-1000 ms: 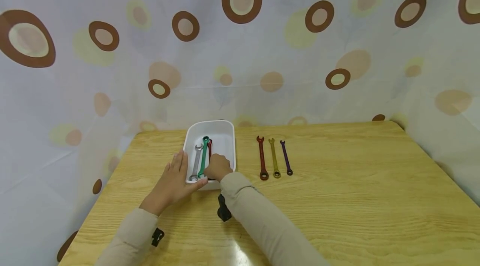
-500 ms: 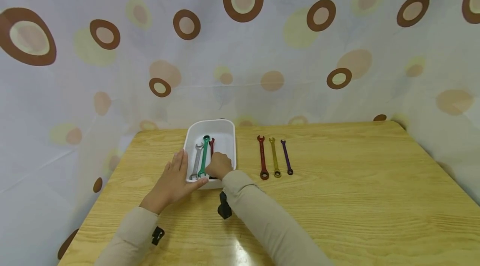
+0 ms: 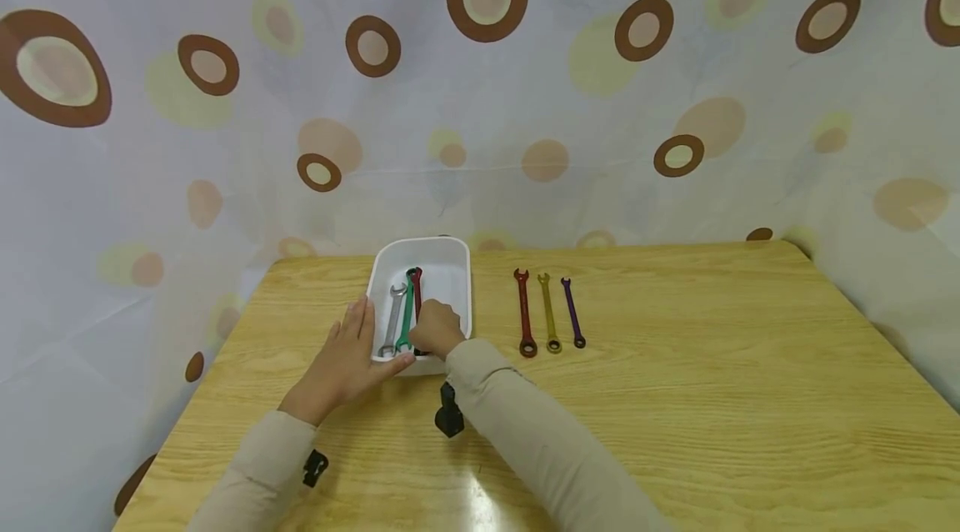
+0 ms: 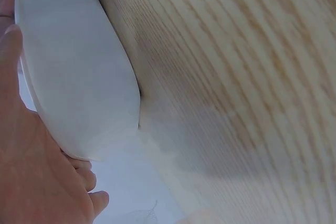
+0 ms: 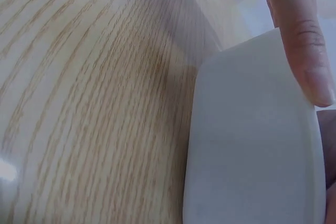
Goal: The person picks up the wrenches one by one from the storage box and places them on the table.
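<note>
Right hand (image 3: 437, 327), grip: fingers curled, holding lower end of crimson wrench (image 3: 417, 292), contact hidden behind knuckles; both inside white tray (image 3: 469, 290), left of centre in head frame. Left hand (image 3: 345, 361), grip: fingers straight along tray's left side, thumb across lower rim. Also in tray: green wrench (image 3: 407, 313), silver wrench (image 3: 393, 317). On counter (image 3: 712, 348), mid-frame, right of tray: red wrench (image 3: 524, 315), yellow wrench (image 3: 550, 315), purple wrench (image 3: 573, 315), upright in frame, apart. Wrenches in head view only. Left wrist view: palm at lower left, tray's outer wall at upper left. Right wrist view: outer wall at lower right, thumb over rim.
</note>
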`<state>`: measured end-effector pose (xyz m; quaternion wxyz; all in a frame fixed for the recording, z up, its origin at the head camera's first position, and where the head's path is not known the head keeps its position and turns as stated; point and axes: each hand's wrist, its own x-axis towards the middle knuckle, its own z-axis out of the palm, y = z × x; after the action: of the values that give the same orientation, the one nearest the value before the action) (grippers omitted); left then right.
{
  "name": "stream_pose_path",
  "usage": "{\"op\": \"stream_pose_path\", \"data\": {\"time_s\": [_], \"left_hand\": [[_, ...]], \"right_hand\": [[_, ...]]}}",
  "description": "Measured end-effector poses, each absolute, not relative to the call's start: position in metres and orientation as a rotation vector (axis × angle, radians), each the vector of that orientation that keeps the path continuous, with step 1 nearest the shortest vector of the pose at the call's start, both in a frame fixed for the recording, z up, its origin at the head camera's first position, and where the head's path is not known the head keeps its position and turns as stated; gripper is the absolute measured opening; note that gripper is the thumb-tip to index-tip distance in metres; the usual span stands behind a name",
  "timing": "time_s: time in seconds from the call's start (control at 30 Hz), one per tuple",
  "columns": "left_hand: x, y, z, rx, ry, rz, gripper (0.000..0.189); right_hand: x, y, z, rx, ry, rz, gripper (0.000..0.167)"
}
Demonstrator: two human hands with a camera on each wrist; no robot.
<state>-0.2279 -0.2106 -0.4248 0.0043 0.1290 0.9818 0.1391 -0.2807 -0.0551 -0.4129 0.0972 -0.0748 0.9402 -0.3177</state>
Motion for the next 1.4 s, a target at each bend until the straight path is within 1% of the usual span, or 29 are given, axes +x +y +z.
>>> {"op": "stream_pose_path", "data": {"time_s": [0.17,0.4,0.5,0.6,0.8,1.0,1.3,1.4], "left_hand": [[-0.230,-0.210,-0.424,0.418,3.076,0.433,0.109],[-0.230,-0.210,-0.424,0.425,3.092,0.420,0.110],[-0.229,-0.210,-0.424,0.421,3.096,0.411,0.110],[-0.228,-0.210,-0.424,0.414,3.088,0.412,0.111],[-0.229,-0.211,-0.423,0.398,3.076,0.414,0.111],[-0.230,-0.211,-0.423,0.391,3.071,0.418,0.113],[-0.228,-0.211,-0.425,0.379,3.053,0.468,0.117],[-0.228,-0.211,-0.425,0.379,3.056,0.472,0.117]], "right_hand": [[-0.278,-0.053,-0.408,-0.249,2.758,-1.025,0.031],[-0.276,-0.047,-0.395,-0.247,2.704,-1.082,0.020],[-0.277,-0.045,-0.391,-0.259,2.696,-1.092,0.021],[-0.277,-0.041,-0.386,-0.255,2.612,-1.203,0.024],[-0.274,-0.024,-0.375,-0.278,2.430,-1.390,0.019],[-0.273,0.011,-0.365,-0.280,2.427,-1.397,0.014],[-0.277,0.092,-0.364,-0.306,2.477,-1.325,0.022],[-0.276,0.116,-0.367,-0.272,2.486,-1.335,0.019]]}}
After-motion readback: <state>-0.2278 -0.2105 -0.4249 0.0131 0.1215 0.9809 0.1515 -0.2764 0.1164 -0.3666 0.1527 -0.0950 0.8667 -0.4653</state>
